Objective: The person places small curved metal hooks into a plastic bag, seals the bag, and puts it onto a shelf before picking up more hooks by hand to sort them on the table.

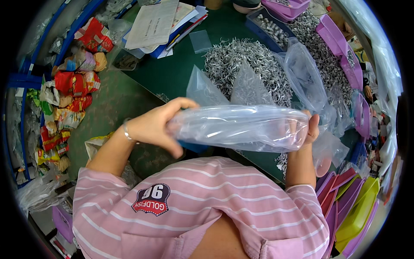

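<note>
A large clear plastic bag is stretched sideways between my hands, in front of my chest. My left hand grips its left end, with the fingertips hidden by the film and the thumb standing apart below. At the right end, my right hand is closed on the bag, its fingers partly seen through the plastic. Beyond the bag lies a heap of small curved silvery metal pieces on the green table. Clear plastic pieces stand up in front of the heap, partly covering it.
Papers and a folder lie at the table's far left. A blue bin of metal parts, pink trays and more loose bags are at the right. Stacked trays stand near my right side. Filled sacks line the left shelf.
</note>
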A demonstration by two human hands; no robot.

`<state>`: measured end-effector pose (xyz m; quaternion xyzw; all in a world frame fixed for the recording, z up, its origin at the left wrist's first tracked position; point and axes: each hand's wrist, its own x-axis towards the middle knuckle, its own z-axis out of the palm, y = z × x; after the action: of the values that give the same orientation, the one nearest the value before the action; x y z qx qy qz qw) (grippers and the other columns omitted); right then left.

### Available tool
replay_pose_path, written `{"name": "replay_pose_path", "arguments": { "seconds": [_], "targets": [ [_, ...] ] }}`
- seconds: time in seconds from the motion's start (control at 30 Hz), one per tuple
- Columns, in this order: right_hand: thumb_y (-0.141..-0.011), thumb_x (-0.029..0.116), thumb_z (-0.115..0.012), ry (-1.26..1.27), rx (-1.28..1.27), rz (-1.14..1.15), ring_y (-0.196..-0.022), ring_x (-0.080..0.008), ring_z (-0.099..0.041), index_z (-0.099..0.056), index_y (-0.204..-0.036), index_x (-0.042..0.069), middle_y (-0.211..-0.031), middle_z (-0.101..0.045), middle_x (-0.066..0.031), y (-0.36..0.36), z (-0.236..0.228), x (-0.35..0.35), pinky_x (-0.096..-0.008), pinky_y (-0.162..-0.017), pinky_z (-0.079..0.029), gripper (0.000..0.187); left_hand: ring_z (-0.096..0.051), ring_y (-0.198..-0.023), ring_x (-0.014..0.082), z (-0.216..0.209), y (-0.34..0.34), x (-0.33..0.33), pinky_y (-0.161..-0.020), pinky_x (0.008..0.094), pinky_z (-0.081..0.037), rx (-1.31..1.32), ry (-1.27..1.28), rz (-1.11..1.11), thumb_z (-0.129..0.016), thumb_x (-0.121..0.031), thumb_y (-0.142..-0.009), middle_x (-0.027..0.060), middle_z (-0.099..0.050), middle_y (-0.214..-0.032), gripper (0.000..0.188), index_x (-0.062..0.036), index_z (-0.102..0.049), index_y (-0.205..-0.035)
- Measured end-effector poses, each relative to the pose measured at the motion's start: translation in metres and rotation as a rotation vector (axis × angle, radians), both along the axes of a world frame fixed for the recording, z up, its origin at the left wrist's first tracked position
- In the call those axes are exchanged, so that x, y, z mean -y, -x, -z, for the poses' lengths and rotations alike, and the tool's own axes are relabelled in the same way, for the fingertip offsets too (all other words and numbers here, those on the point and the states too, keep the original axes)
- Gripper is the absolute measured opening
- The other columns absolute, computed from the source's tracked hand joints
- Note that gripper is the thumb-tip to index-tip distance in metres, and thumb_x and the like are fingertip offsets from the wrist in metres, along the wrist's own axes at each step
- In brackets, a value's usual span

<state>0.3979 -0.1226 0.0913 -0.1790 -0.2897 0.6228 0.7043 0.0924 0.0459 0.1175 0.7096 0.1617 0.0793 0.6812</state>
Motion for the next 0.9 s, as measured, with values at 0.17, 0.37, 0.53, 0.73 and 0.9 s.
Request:
{"name": "replay_pose_path", "arguments": {
  "seconds": [0.17,0.37,0.53,0.73,0.9],
  "targets": [
    [-0.088,0.023,-0.055,0.423,0.559,0.340,-0.078,-0.0226,-0.057,-0.058,-0.092,0.002,-0.085,-0.060,-0.0108,-0.024,-0.041,-0.049,-0.0320,-0.072,-0.044,0.022,-0.049,-0.060,0.0060,0.000,-0.025,-0.039,-0.051,0.0204,-0.041,-0.053,-0.110,-0.588,-0.059,-0.018,-0.082,-0.0008,-0.055,-0.081,0.031,-0.0042,-0.056,-0.109],
    [-0.065,0.020,-0.076,-0.576,1.873,0.479,-0.102,-0.0280,-0.054,-0.054,-0.105,0.000,-0.110,-0.056,-0.0158,0.033,-0.074,-0.124,-0.0376,-0.085,-0.043,0.050,-0.031,-0.040,0.0046,0.018,-0.093,-0.085,-0.033,0.0220,-0.025,-0.092,-0.034,-0.835,-0.047,-0.029,-0.092,-0.0050,-0.036,-0.055,0.023,-0.0088,-0.054,-0.085],
    [-0.076,0.012,-0.053,-0.146,2.625,0.096,-0.099,-0.0322,-0.057,-0.067,-0.086,0.003,-0.104,-0.059,-0.0185,-0.024,0.007,-0.190,-0.0406,-0.088,-0.043,0.020,-0.043,-0.049,0.0097,0.017,-0.111,-0.126,-0.040,0.0244,-0.037,0.070,0.134,-0.904,-0.050,-0.033,-0.090,-0.0001,-0.045,-0.066,0.032,-0.0045,-0.050,-0.106],
    [-0.073,0.009,-0.053,-0.117,2.721,0.204,-0.082,-0.0272,-0.063,-0.065,-0.081,0.009,-0.088,-0.062,-0.0138,-0.062,0.052,-0.259,-0.0368,-0.072,-0.050,0.014,-0.046,-0.108,0.0262,0.059,-0.117,-0.141,-0.085,0.0373,-0.043,-0.001,-0.758,-1.029,-0.071,-0.026,-0.073,0.0176,-0.044,-0.113,0.079,-0.0025,-0.026,-0.134],
    [-0.076,0.012,-0.057,0.175,2.608,0.014,-0.097,-0.0290,-0.059,-0.065,-0.092,0.007,-0.099,-0.063,-0.0129,-0.079,0.086,-0.276,-0.0374,-0.091,-0.041,0.019,-0.051,-0.100,0.0181,0.060,-0.068,-0.070,-0.084,0.0311,-0.041,-0.153,-0.656,-0.579,-0.069,-0.016,-0.073,0.0104,-0.045,-0.112,0.070,-0.0055,-0.031,-0.132]
  ]
}}
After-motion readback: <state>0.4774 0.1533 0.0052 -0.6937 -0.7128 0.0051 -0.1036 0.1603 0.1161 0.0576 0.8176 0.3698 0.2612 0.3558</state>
